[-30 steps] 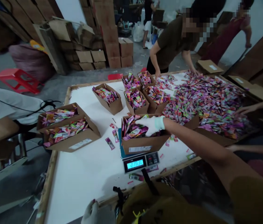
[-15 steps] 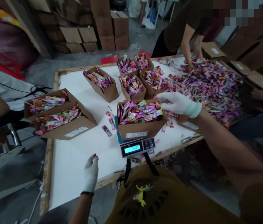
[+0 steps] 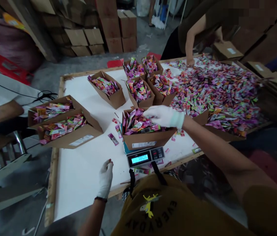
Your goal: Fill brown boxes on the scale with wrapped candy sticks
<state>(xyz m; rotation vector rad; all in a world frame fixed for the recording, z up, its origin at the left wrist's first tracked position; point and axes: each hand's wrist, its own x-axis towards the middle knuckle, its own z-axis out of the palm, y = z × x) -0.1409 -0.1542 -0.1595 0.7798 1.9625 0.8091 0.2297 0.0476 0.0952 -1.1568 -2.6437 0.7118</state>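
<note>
1. Two hands are apart: the right hand (image 3: 161, 116) touches packets (image 3: 138, 124) in the carton (image 3: 164, 137) on the scale (image 3: 150, 156); the left hand (image 3: 105, 178) is near the table edge, left of the scale, with fingers loosely bent and no item visible in it. Whether the right fingers grip a packet cannot be determined.
2. Reading error: pressure from the right hand on the contents could raise the displayed value.
3. Spillage: packets are heaped near the carton rim; a sideways push could drop some beside the scale.
4. Tipping: the carton conceals most of the platform, and off-centre pressure could tilt or shift it.
5. Interference: a dark strap (image 3: 155, 167) lies against the front of the scale; body movement could drag it across the housing.
6. Stray stock: loose packets (image 3: 113, 139) left of the scale could be left out of the load.
7. Materials: the carton is matt brown board, straight-walled, with a white label (image 3: 143, 144). Packets are slim, glossy, crinkled film sleeves in pink, purple and green. Gloves are white knit; the right cuff is pale green. Beneath the scale, the smooth white tabletop (image 3: 79, 177) has a rough timber rim (image 3: 52, 183).
</note>
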